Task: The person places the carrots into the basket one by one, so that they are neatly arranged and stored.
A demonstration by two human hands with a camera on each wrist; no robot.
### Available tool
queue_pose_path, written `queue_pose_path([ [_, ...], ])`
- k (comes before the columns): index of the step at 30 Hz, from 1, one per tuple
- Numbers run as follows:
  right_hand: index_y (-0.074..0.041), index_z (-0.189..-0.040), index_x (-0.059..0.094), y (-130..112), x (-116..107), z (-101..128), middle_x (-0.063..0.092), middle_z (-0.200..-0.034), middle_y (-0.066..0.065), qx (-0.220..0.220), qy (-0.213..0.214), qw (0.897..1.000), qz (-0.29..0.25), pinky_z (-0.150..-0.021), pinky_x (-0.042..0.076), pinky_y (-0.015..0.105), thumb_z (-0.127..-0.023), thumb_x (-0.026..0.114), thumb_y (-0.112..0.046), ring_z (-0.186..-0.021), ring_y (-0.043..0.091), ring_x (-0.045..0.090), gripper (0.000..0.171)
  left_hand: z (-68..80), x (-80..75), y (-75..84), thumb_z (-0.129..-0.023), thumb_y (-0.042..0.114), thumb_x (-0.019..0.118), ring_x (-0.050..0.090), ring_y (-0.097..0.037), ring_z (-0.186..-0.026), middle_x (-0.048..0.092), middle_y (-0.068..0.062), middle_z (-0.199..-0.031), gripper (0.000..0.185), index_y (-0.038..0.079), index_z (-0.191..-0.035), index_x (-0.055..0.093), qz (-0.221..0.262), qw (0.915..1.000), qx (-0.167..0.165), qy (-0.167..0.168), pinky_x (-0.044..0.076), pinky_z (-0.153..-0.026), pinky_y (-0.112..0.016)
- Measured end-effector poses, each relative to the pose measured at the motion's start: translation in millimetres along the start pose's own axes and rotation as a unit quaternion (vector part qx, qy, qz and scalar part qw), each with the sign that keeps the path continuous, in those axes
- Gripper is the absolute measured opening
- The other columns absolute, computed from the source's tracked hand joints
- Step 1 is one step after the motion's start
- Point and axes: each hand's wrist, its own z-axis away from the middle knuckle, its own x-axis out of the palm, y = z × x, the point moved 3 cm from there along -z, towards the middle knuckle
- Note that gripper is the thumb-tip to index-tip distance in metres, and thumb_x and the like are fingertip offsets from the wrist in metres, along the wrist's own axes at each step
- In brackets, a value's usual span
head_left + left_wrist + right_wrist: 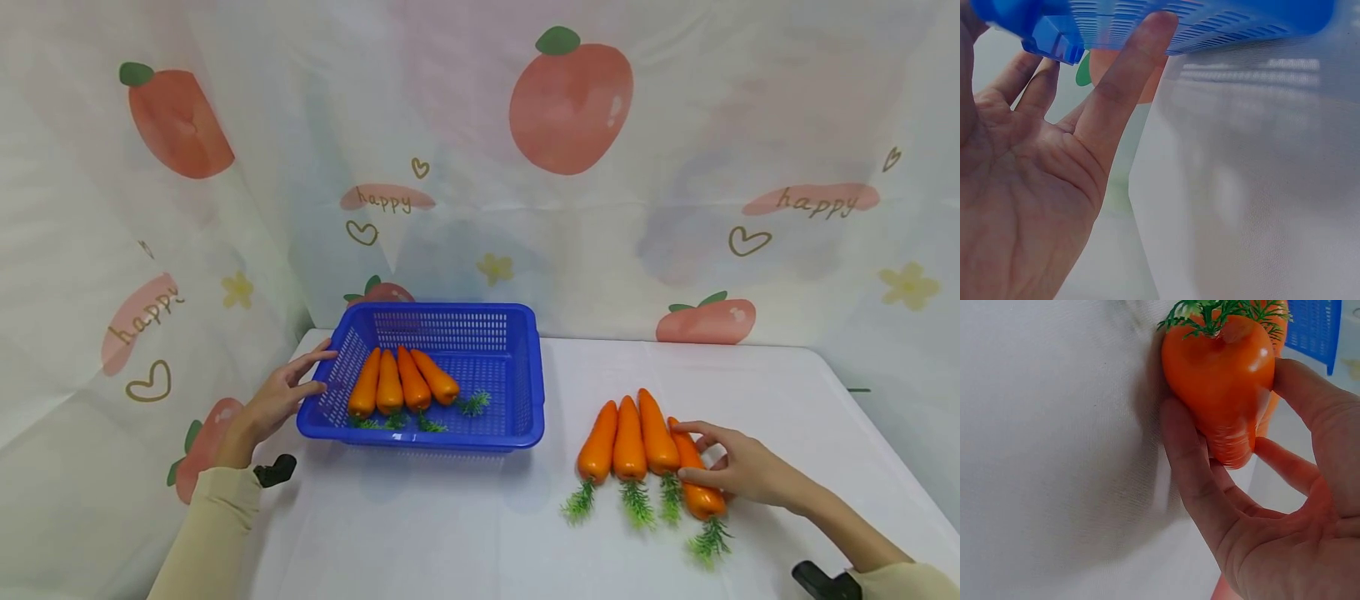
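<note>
Head view: right hand (738,471) pinches the rightmost carrot (696,477), still on the white tablecloth (420,533) beside three others; left hand (277,400), fingers straight, touches the blue basket (534,392) holding four. Judged step: pick-up; next, lift and carry leftward over the rim. Carrots are smooth, glossy, tapered plastic; the basket wall is perforated.

Basket (450,329): glossy blue plastic w/ slotted mesh walls. Carrot (1222,369) in right hand (742,471): smooth, shiny orange plastic, faint ridges near tip; leaves (708,542) = feathery green plastic. Tablecloth (450,533): matt white woven cloth. Backdrop (675,167): thin printed fabric, creased.
</note>
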Motion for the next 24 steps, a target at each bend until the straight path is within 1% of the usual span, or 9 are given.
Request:
queue_pose_path([
  [7, -0.002, -0.152, 0.043, -1.0, -1.4, -1.3, 0.06, -0.115, 0.018, 0.008, -0.006, 1.0, -0.002, -0.06, 0.053, 0.028, -0.091, 0.078, -0.03, -0.074, 0.023, 0.059, 0.076, -0.2, -0.4, -0.9, -0.102, 0.013, 0.06, 0.009, -0.045, -0.155, 0.01, 0.002, -0.173, 0.058, 0.012, -0.157, 0.041, -0.001, 1.0, -0.001, 0.002, 0.04, -0.105, -0.068],
  [18, -0.002, -0.152, 0.042, -2.2, -1.8, -1.5, 0.06, -0.112, 0.017, 0.023, -0.012, 1.0, -0.002, -0.062, 0.055, 0.03, -0.091, 0.078, -0.033, -0.078, 0.022, 0.061, 0.077, -0.5, -0.4, -1.5, -0.102, 0.012, 0.06, 0.008, -0.044, -0.155, 0.01, 0.003, -0.173, 0.058, 0.011, -0.157, 0.04, 0.002, 1.0, -0.002, 0.001, 0.039, -0.105, -0.069],
  [24, 0.0, -0.152, 0.042, -2.6, -1.5, -3.2, 0.061, -0.111, 0.017, 0.02, -0.016, 1.0, -0.008, -0.061, 0.057, 0.032, -0.091, 0.078, -0.031, -0.079, 0.023, 0.061, 0.077, -0.6, -0.7, -1.5, -0.102, 0.012, 0.06, 0.008, -0.044, -0.156, 0.01, 0.003, -0.173, 0.058, 0.011, -0.157, 0.041, 0.001, 1.0, -0.003, 0.003, 0.039, -0.105, -0.07],
])
